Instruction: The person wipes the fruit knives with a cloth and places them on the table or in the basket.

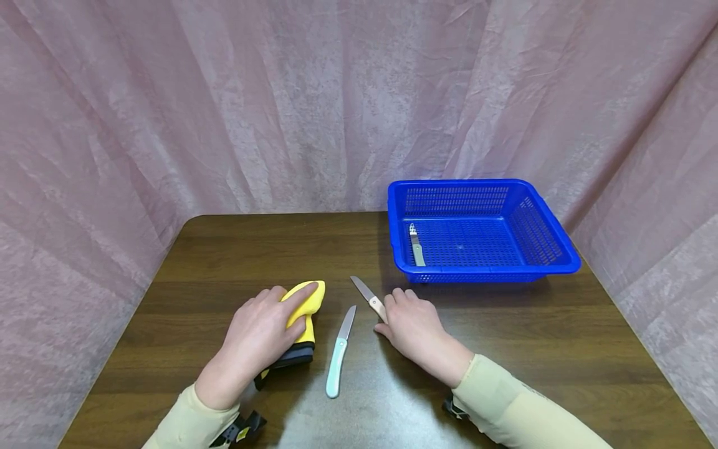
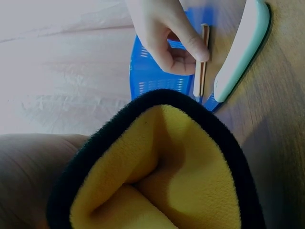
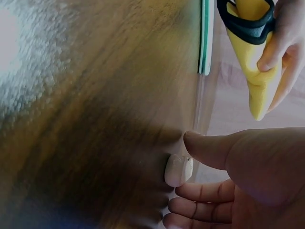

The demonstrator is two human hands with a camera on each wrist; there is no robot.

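My left hand (image 1: 255, 333) holds a folded yellow cloth (image 1: 307, 307) with grey and black edging, its fingers and thumb around it. In the left wrist view the cloth (image 2: 200, 176) opens toward the camera in a dark-rimmed fold. Over the table, the right hand (image 1: 417, 324) pinches the cream handle of a small knife (image 1: 377, 304), whose blade points away and to the left. The handle's end (image 3: 176, 171) shows between thumb and fingers in the right wrist view. A mint-handled knife (image 1: 335, 365) lies between the two hands, blade pointing away.
At the back right of the wooden table (image 1: 235, 249) stands a blue plastic basket (image 1: 488, 270). Inside it, along the left side, lies a small pale-handled utensil (image 1: 417, 248) with holes near its metal tip. Pink curtains (image 1: 314, 112) hang behind the table.
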